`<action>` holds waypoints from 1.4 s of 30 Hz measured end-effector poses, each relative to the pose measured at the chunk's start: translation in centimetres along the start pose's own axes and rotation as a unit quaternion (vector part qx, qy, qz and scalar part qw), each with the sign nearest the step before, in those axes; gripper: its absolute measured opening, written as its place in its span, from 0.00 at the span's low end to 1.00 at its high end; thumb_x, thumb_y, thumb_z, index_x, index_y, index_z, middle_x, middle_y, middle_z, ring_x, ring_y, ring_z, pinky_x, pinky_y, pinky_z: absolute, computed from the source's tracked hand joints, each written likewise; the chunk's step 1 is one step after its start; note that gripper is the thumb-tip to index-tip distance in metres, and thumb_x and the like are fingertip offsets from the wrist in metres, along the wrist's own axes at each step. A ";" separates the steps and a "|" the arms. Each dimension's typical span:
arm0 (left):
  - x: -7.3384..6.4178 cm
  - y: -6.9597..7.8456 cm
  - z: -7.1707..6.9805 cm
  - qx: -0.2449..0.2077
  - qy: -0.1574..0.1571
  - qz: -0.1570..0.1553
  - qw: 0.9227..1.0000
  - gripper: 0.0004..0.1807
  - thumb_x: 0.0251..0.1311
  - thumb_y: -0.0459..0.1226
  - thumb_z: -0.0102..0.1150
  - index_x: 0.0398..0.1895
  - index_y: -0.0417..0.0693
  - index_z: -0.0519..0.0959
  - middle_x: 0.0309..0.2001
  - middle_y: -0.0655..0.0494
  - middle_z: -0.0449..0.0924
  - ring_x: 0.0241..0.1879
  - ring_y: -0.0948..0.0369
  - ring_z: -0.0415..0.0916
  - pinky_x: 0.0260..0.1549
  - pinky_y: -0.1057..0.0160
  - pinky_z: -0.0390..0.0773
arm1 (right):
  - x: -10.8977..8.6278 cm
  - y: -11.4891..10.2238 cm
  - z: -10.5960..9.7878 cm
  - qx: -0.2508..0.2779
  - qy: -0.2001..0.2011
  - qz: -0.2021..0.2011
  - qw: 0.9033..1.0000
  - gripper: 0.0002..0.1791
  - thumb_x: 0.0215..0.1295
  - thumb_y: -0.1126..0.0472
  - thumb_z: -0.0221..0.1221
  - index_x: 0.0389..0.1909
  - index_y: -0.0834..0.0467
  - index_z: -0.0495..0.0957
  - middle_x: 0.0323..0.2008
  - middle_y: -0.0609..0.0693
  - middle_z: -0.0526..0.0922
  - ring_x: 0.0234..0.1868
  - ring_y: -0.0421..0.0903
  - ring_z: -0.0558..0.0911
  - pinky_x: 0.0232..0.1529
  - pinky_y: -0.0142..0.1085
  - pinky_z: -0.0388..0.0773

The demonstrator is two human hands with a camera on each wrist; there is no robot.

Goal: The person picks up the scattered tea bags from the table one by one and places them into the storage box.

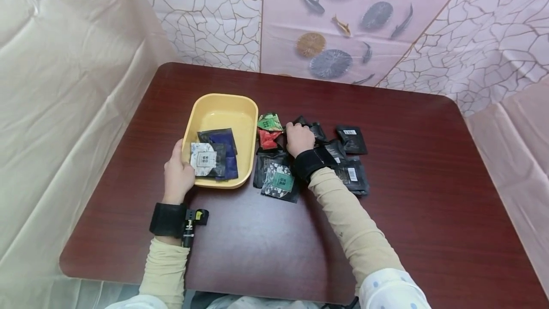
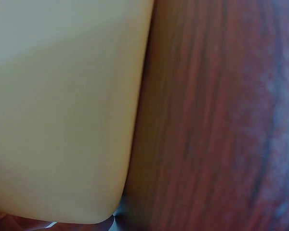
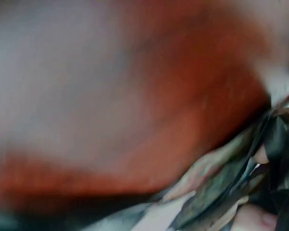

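My left hand [image 1: 177,178] grips the near left rim of a yellow plastic tray [image 1: 223,112], whose outer wall fills the left half of the left wrist view. In the tray lie a sachet with a white-and-grey label [image 1: 206,160] and a dark blue sachet [image 1: 231,165], overlapping. My right hand [image 1: 300,139] is among the sachets right of the tray, fingers curled. In the right wrist view its fingertips pinch a black sachet [image 3: 284,149]. Beside that hand are a green sachet [image 1: 269,122], a red one [image 1: 268,139] and a floral-patterned one with a green label [image 1: 279,181].
More black sachets [image 1: 352,174] lie in a loose cluster right of my right hand, with another black sachet [image 1: 351,139] set farther out. Everything stands on a dark red-brown table [image 1: 411,194]. Patterned cloth [image 1: 206,13] hangs behind the table's far edge.
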State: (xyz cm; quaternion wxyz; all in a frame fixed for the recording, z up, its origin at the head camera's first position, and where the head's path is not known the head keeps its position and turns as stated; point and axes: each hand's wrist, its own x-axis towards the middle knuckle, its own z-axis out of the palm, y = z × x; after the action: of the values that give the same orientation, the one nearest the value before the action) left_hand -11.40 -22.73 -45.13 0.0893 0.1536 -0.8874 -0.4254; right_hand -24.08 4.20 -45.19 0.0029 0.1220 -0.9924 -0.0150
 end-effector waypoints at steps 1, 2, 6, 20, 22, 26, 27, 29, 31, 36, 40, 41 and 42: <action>0.0 0.0 0.0 0.001 0.000 0.000 1.000 0.33 0.54 0.23 0.33 0.68 0.40 0.55 0.54 0.31 0.67 0.47 0.42 0.67 0.44 0.45 0.66 | 0.1 0.2 -0.1 0.005 0.004 -0.001 1.000 0.17 0.56 0.61 0.57 0.47 0.61 0.74 0.38 0.60 0.78 0.34 0.57 0.76 0.30 0.47 0.76; 0.0 0.0 -0.1 0.001 0.000 -0.001 1.000 0.33 0.54 0.23 0.32 0.68 0.40 0.55 0.54 0.31 0.67 0.47 0.43 0.67 0.45 0.45 0.66 | 0.1 0.4 -0.3 0.010 0.008 -0.002 1.000 0.17 0.56 0.60 0.58 0.46 0.60 0.75 0.38 0.60 0.78 0.34 0.57 0.77 0.31 0.47 0.76; 0.0 -0.1 -0.5 0.004 0.002 -0.003 1.000 0.33 0.54 0.23 0.32 0.68 0.40 0.55 0.54 0.30 0.67 0.45 0.43 0.67 0.44 0.45 0.65 | -0.1 0.7 -1.3 0.031 0.013 -0.003 0.999 0.19 0.54 0.59 0.60 0.47 0.60 0.76 0.39 0.58 0.78 0.36 0.56 0.76 0.33 0.47 0.76; 0.1 -0.3 -0.4 0.006 0.004 -0.002 1.000 0.33 0.53 0.23 0.32 0.67 0.39 0.55 0.54 0.30 0.67 0.43 0.43 0.67 0.43 0.45 0.66 | -1.9 -4.2 -6.0 0.010 0.241 -0.140 0.960 0.12 0.49 0.70 0.53 0.35 0.59 0.77 0.30 0.53 0.76 0.29 0.52 0.73 0.21 0.41 0.73; 0.1 -0.2 -0.3 0.004 0.004 0.000 1.000 0.33 0.53 0.23 0.32 0.67 0.40 0.56 0.54 0.31 0.68 0.43 0.44 0.68 0.42 0.46 0.66 | -2.3 -5.9 -6.3 -0.003 0.269 -0.176 0.947 0.11 0.49 0.70 0.53 0.34 0.58 0.77 0.30 0.52 0.76 0.29 0.51 0.73 0.19 0.39 0.72; 0.1 -0.1 -0.1 0.002 0.001 0.000 1.000 0.33 0.53 0.23 0.32 0.67 0.40 0.56 0.54 0.31 0.68 0.42 0.44 0.68 0.41 0.47 0.66 | -2.9 -9.0 -6.5 -0.003 0.291 -0.238 0.926 0.08 0.50 0.68 0.52 0.31 0.56 0.76 0.30 0.50 0.77 0.30 0.49 0.73 0.20 0.37 0.72; 0.0 -0.1 0.0 0.001 -0.001 0.000 1.000 0.33 0.54 0.23 0.32 0.68 0.40 0.55 0.54 0.31 0.68 0.43 0.44 0.68 0.42 0.46 0.66 | -3.0 -9.7 -6.5 0.003 0.291 -0.254 0.922 0.09 0.50 0.69 0.52 0.31 0.56 0.76 0.30 0.50 0.77 0.30 0.48 0.74 0.21 0.36 0.72; 0.0 0.1 0.1 0.001 -0.001 0.002 1.000 0.33 0.54 0.23 0.32 0.67 0.40 0.55 0.54 0.31 0.68 0.44 0.44 0.67 0.43 0.46 0.66 | -3.2 -11.0 -6.5 0.021 0.282 -0.285 0.916 0.09 0.51 0.68 0.52 0.32 0.55 0.77 0.31 0.50 0.77 0.31 0.47 0.74 0.23 0.36 0.73; 0.0 0.1 0.2 0.003 0.001 0.007 1.000 0.33 0.54 0.23 0.32 0.67 0.40 0.56 0.52 0.30 0.69 0.43 0.43 0.68 0.43 0.45 0.66 | -3.4 -12.0 -6.5 0.044 0.260 -0.312 0.913 0.11 0.53 0.67 0.52 0.37 0.54 0.78 0.33 0.50 0.77 0.33 0.47 0.74 0.25 0.36 0.73; 0.1 0.1 0.4 0.011 0.006 0.017 1.000 0.34 0.51 0.23 0.34 0.67 0.40 0.56 0.39 0.30 0.73 0.30 0.46 0.67 0.33 0.49 0.67 | -3.5 -12.9 -6.1 0.066 0.118 -0.340 0.931 0.34 0.54 0.35 0.53 0.63 0.41 0.64 0.56 0.52 0.67 0.55 0.51 0.64 0.43 0.46 0.70; 0.2 0.0 0.3 0.006 0.007 0.023 1.000 0.34 0.51 0.23 0.34 0.67 0.39 0.57 0.43 0.30 0.73 0.33 0.46 0.67 0.33 0.48 0.67 | -3.5 -12.5 -5.6 0.042 0.059 -0.322 0.944 0.49 0.45 0.22 0.45 0.70 0.35 0.49 0.69 0.52 0.48 0.67 0.55 0.44 0.54 0.61 0.57; 0.2 -0.1 0.2 0.004 0.008 0.025 1.000 0.33 0.52 0.23 0.34 0.66 0.39 0.57 0.47 0.30 0.72 0.35 0.45 0.68 0.35 0.47 0.67 | -3.5 -12.4 -5.4 0.040 0.059 -0.319 0.945 0.49 0.46 0.22 0.44 0.70 0.36 0.48 0.69 0.52 0.47 0.68 0.55 0.42 0.54 0.62 0.55; 0.3 -0.1 0.2 0.005 0.011 0.026 1.000 0.33 0.52 0.23 0.34 0.66 0.39 0.57 0.49 0.30 0.71 0.38 0.45 0.68 0.37 0.46 0.68 | -3.4 -12.2 -5.3 0.042 0.062 -0.315 0.946 0.49 0.46 0.22 0.44 0.70 0.37 0.48 0.70 0.52 0.47 0.68 0.55 0.41 0.55 0.62 0.53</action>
State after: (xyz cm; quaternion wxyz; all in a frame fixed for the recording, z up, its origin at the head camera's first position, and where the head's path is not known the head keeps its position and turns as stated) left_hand -11.68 -22.75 -45.32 0.1093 0.1352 -0.8921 -0.4171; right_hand -17.77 -6.91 -40.25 0.0543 0.4289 -0.9010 0.0342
